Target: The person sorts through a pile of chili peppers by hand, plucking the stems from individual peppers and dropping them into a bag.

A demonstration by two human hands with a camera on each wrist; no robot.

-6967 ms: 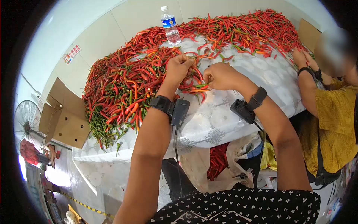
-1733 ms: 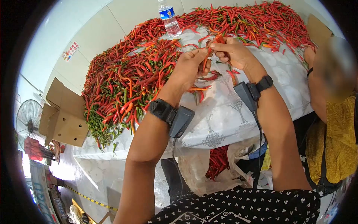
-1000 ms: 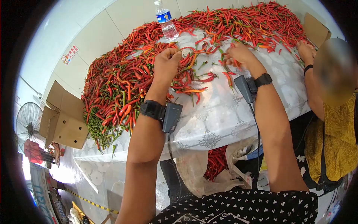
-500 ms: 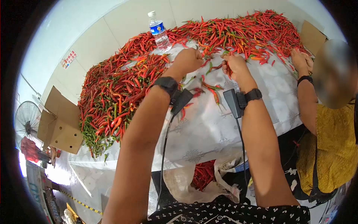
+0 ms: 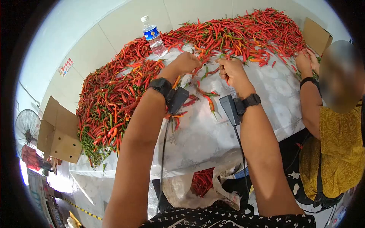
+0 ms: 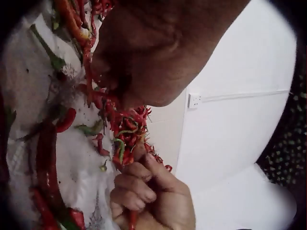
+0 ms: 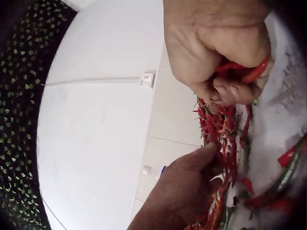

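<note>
Red and green chilies [image 5: 114,95] lie heaped on a white patterned cloth [image 5: 205,140]. My left hand [image 5: 184,64] is over the cloth at the heap's inner edge, its fingers curled down at a red chili [image 5: 197,70]; the left wrist view shows this hand [image 6: 148,52] from close up, its fingertips partly in shadow. A little to its right, my right hand [image 5: 234,72] grips red chilies; in the right wrist view they [image 7: 254,72] stick out of the curled fingers. The two hands are apart. Loose chilies [image 5: 210,104] lie on the cloth below and between them.
A water bottle [image 5: 154,38] stands behind my left hand. Another chili heap [image 5: 243,34] runs along the back. A person's hands [image 5: 307,62] work at the right. Cardboard boxes [image 5: 62,140] flank the table; a sack [image 5: 180,190] with red chilies is below its front edge.
My hands have parted from the chilies they held together between them earlier. The left has moved from the left heap toward the middle; the view has shifted, and loose chilies lie differently on the cloth.
</note>
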